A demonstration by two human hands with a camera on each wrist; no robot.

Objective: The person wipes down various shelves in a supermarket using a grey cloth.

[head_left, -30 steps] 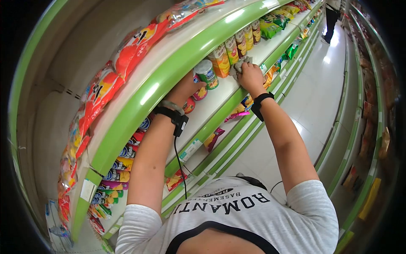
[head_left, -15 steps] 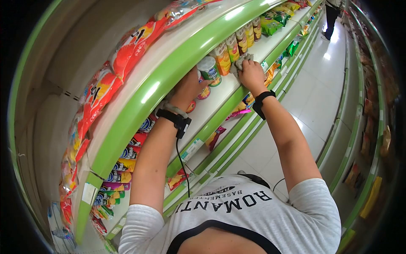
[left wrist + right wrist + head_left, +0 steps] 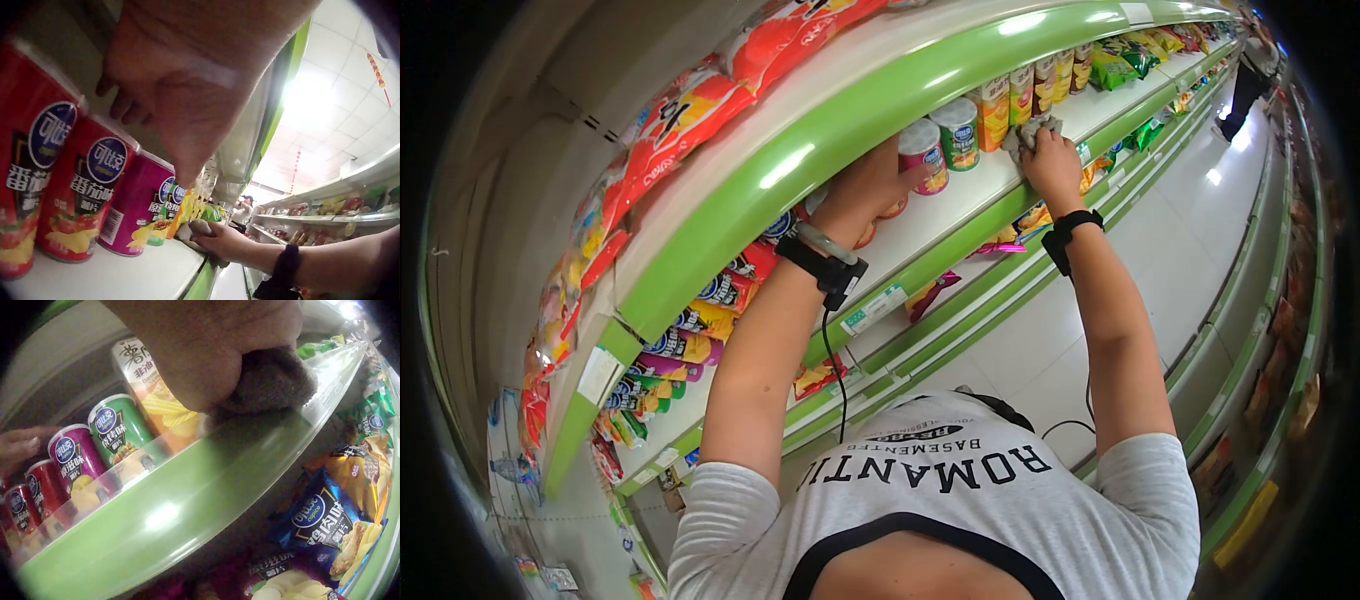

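My left hand (image 3: 870,190) reaches under the shelf above, over a row of chip canisters. In the left wrist view its fingers (image 3: 128,106) hang loosely behind red canisters (image 3: 87,194), and its thumb points toward a purple canister (image 3: 139,206). From the right wrist view, that hand is beside the purple canister (image 3: 76,456). My right hand (image 3: 1055,170) grips a grey cloth (image 3: 1030,138) on the shelf surface, in front of an orange carton (image 3: 992,115). A green canister (image 3: 956,132) stands between the purple one and the carton.
A green shelf edge (image 3: 960,245) runs below the hands, with a clear plastic lip (image 3: 187,431) along it. Bagged chips (image 3: 325,525) fill the shelf below. Red snack bags (image 3: 670,130) lie on the shelf above. A person (image 3: 1250,75) stands down the aisle.
The head view has turned, so the shelf and both hands sit farther right in it. More of the purple canister shows beside my left hand. My right hand keeps hold of the cloth.
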